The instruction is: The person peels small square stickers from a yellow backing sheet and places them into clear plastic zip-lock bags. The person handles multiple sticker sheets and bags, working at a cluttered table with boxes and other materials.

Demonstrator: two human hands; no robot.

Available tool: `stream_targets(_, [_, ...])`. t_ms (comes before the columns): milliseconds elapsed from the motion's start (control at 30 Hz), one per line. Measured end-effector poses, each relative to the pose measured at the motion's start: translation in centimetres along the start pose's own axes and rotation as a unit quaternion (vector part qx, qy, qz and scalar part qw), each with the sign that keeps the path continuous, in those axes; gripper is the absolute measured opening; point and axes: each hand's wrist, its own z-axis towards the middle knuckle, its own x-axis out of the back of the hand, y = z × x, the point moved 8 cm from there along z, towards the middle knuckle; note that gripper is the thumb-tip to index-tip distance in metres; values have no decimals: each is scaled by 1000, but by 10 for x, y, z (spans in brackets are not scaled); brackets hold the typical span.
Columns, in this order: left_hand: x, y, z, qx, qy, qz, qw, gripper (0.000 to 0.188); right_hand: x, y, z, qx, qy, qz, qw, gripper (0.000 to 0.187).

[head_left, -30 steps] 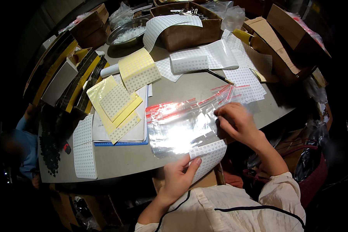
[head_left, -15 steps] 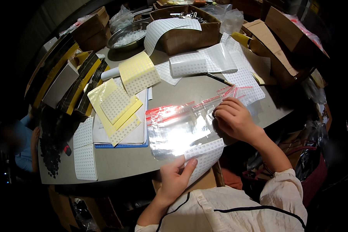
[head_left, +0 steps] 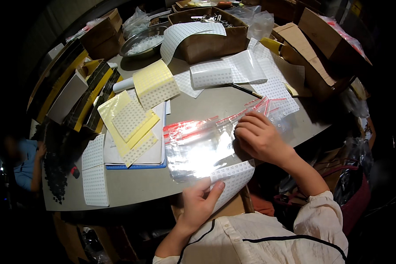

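Observation:
My left hand (head_left: 198, 202) is closed on a white sheet of small printed stickers (head_left: 233, 178), thumb on top, at the table's near edge. The sheet curls down on its right side. Just beyond it lies a spread of clear zip bags (head_left: 191, 149) with red seal strips, shining under the lamp. Over the right part of these bags is my right hand (head_left: 259, 137), its fingers bent and drawn together. Its fingertips point down at the plastic, and whatever they may pinch is hidden. More red-striped bags (head_left: 264, 105) lie bunched beyond that hand, beside a black pen (head_left: 246, 90).
Yellow sticker sheets (head_left: 130, 119) lie on papers and a blue folder (head_left: 136, 166). Behind stand a metal bowl of clear pieces (head_left: 143, 46) and a cardboard box of metal parts (head_left: 215, 42). Small black pieces (head_left: 55, 171) are heaped at left, near another person's arm (head_left: 38, 163).
My right hand has shifted slightly left and down over the bags. The left hand keeps its hold on the sticker sheet. The whole view has moved a little.

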Motion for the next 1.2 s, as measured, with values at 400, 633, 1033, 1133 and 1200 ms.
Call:
stream_targets(400, [15, 13, -7, -32, 42, -109, 993, 26, 18, -29, 8, 15, -81, 69, 994, 22])
stream_targets(633, [10, 8, -10, -11, 25, -106, 994, 23, 15, -76, 5, 47, -39, 185, 981, 26])
stream_targets(1033, [10, 12, -9, -56, 14, -25, 998, 23, -9, -25, 33, -38, 22, 169, 985, 16])
stream_targets(1133, [9, 14, -8, -47, 14, -41, 998, 24, -24, -26, 39, 3, 12, 65, 998, 21])
stream_targets(1200, [11, 10, -9, -48, 26, -60, 997, 24, -37, -30, 41, 26, -31, 50, 998, 21])
